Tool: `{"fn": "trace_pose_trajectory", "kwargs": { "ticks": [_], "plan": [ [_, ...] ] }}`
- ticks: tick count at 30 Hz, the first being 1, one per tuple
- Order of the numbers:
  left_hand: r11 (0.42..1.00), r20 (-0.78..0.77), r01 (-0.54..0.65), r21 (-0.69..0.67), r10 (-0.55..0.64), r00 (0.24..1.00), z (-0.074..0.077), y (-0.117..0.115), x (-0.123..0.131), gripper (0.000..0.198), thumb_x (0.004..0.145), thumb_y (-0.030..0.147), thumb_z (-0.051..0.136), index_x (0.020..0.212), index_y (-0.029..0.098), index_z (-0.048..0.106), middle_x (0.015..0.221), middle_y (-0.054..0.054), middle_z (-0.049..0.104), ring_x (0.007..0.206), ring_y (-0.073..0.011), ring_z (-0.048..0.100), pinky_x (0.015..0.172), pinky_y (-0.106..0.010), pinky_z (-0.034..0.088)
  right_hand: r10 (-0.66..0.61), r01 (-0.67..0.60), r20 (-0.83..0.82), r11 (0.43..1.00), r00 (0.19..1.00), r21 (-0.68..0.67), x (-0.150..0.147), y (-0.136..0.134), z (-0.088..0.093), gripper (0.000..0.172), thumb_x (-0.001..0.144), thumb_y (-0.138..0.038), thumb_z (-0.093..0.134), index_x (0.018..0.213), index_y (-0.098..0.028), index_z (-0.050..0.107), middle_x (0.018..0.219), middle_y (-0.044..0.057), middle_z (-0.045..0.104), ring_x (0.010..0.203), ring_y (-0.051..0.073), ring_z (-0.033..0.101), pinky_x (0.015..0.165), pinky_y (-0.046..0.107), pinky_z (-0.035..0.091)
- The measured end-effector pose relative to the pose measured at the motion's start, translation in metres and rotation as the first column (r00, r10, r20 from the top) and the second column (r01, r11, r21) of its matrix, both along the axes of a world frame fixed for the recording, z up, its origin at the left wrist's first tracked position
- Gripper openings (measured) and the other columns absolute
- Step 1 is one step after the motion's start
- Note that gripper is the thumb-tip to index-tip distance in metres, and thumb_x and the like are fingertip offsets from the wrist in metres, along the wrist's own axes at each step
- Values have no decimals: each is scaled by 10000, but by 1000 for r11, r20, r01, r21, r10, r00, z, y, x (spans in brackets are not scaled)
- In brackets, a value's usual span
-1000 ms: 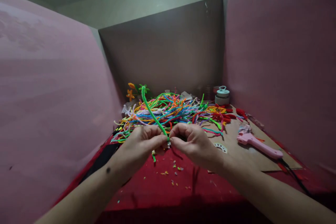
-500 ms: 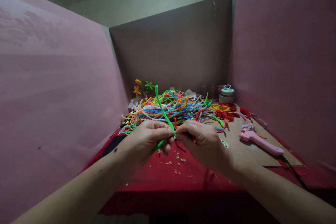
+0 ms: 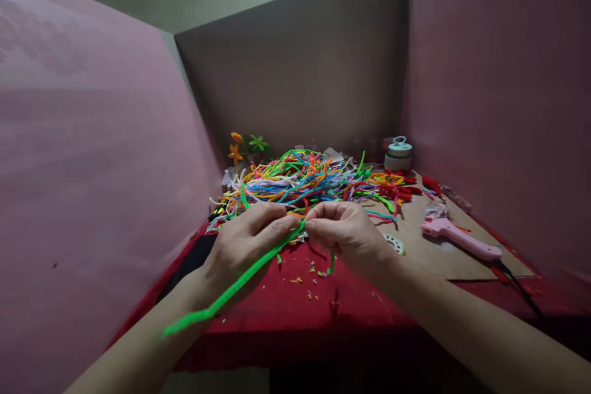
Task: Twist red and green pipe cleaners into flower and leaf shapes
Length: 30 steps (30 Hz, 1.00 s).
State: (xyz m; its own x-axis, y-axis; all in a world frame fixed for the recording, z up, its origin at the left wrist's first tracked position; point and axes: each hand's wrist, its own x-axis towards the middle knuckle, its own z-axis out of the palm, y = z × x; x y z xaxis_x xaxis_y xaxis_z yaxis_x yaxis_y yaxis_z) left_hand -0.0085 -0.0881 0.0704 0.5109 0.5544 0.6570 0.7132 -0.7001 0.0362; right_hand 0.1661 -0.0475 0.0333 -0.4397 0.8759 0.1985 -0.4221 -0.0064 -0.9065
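Note:
My left hand (image 3: 244, 243) and my right hand (image 3: 344, 234) meet fingertip to fingertip above a red cloth (image 3: 300, 311), both pinched on a bright green pipe cleaner (image 3: 235, 286). Its long end slants down and left over my left wrist toward me. A short green end (image 3: 331, 263) hangs below my right hand. Just behind the hands lies a big tangled pile of pipe cleaners (image 3: 307, 181) in many colours.
A pink glue gun (image 3: 459, 240) with a dark cord lies on a cardboard sheet (image 3: 429, 252) at right. A small round jar (image 3: 398, 156) stands at the back right, orange and green pipe-cleaner flowers (image 3: 244, 146) at the back left. Pink and brown panels wall in the table.
The green pipe cleaner stood up and back over the pile; it now has swung down to the left over my left forearm. Both hands stay pinched together.

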Motion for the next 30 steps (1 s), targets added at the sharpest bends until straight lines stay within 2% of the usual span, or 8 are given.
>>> {"fn": "trace_pose_trajectory", "kwargs": {
  "ticks": [7,9,12,14,16,19,25,30],
  "plan": [
    [938,147,-14,-345,69,987,6,7,14,145,825,217,484,714,159,559,631,17,516,583,-84,470,548,-200,399,-5,5,-2,999,1000,48,-5,2,0,80,638,-181,627,613,-143,562,475,-54,488,406,38,365,415,193,272],
    [786,297,16,-619,216,930,10,10,17,183,787,277,540,653,153,525,554,35,441,504,-70,399,461,-189,334,-51,46,37,991,998,123,-4,1,0,73,663,-186,608,629,-146,557,513,-44,506,433,46,392,438,197,307],
    [360,481,347,-866,411,775,13,17,19,207,742,297,572,623,148,491,501,47,392,409,-45,305,380,-178,244,-230,169,129,915,965,366,-2,-1,-4,43,725,-181,556,695,-153,571,599,-13,554,503,69,448,486,211,355],
    [137,526,536,-833,491,694,12,23,19,194,725,270,570,606,142,485,463,58,355,368,-30,239,355,-171,200,-404,246,136,756,905,607,-1,-1,-8,60,755,-162,524,731,-155,578,641,3,570,560,85,486,539,223,383],
    [58,535,596,-801,518,668,9,28,18,187,712,253,580,598,134,491,444,65,329,359,-24,227,352,-166,191,-521,265,95,572,848,776,0,1,-12,77,769,-138,503,745,-153,575,656,10,573,598,94,511,583,230,399],
    [237,571,528,-815,479,667,6,31,19,173,709,264,612,659,127,519,532,28,435,441,-47,368,415,-175,291,-582,290,64,494,811,820,-2,7,-18,82,768,-119,498,747,-151,570,662,8,575,605,94,521,592,226,409],
    [720,381,51,-692,305,873,5,28,26,204,746,293,582,630,146,501,558,47,389,519,-64,335,478,-191,283,-470,328,111,747,875,579,-9,22,-22,66,755,-191,549,777,-147,593,667,-2,589,594,89,516,562,219,418],
    [775,293,-12,-632,253,922,-1,39,15,216,770,298,541,620,150,491,567,45,385,539,-76,341,493,-204,281,-139,104,150,971,979,216,-5,27,-11,100,706,-215,596,748,-126,611,603,-7,593,505,74,512,488,209,409]
  ]
}}
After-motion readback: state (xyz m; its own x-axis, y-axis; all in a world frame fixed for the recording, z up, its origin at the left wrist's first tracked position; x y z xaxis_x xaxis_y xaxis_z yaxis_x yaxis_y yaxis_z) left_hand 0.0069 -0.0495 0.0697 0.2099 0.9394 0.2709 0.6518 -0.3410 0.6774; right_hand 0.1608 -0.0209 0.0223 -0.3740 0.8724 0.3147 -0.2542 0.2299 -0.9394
